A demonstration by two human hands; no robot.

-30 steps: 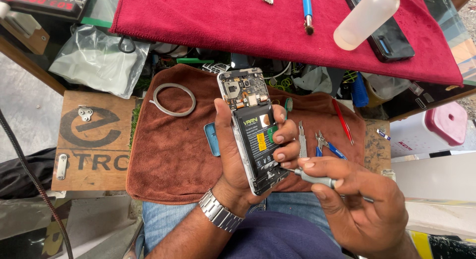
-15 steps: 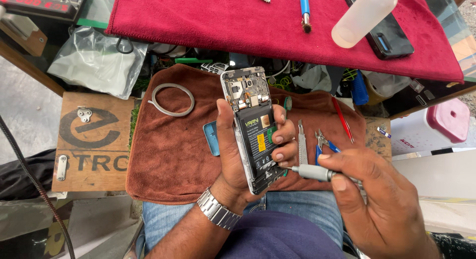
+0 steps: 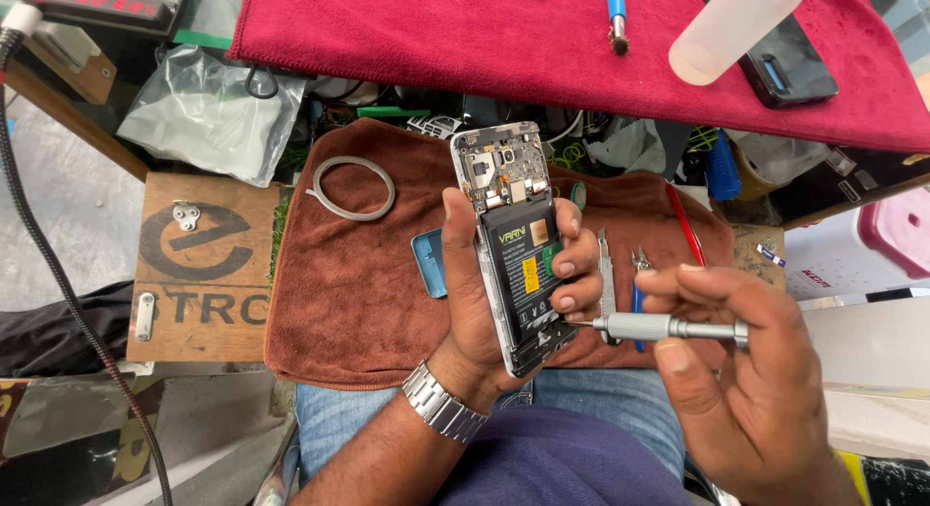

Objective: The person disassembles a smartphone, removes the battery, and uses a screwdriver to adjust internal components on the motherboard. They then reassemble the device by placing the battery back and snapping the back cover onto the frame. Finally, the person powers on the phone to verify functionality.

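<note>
Brown cloth [image 3: 368, 303] covers the person's lap, and a red cloth [image 3: 465, 31] lies on the bench above it. Between the two cloths sits a mess of wires and small parts.

The left hand [image 3: 484, 293] holds a phone [image 3: 513, 245] with its back cover off. The thumb presses one long edge and the fingers [image 3: 572, 274] wrap around the other edge, so the grip is closed tight on the phone. The phone stands almost upright over the brown cloth, with its black battery facing up. A metal watch [image 3: 444, 401] is on that wrist.

The right hand [image 3: 746, 370] holds a silver screwdriver [image 3: 668, 327]. The thumb and fingers pinch around its handle. The tip points left and meets the lower right edge of the phone, just by the left fingers.

On the brown cloth, a grey ring [image 3: 351, 187] lies to the left of the phone. A small blue piece [image 3: 429, 262] lies just beside the left thumb. Tweezers [image 3: 607, 274] and a red tool [image 3: 684, 225] lie on the right side of the cloth.

On the red cloth, a plastic bottle [image 3: 731, 27] lies over a black phone [image 3: 785, 56], and a blue brush [image 3: 616, 12] lies near them. A wooden board [image 3: 208, 264] sits left of the brown cloth.
</note>
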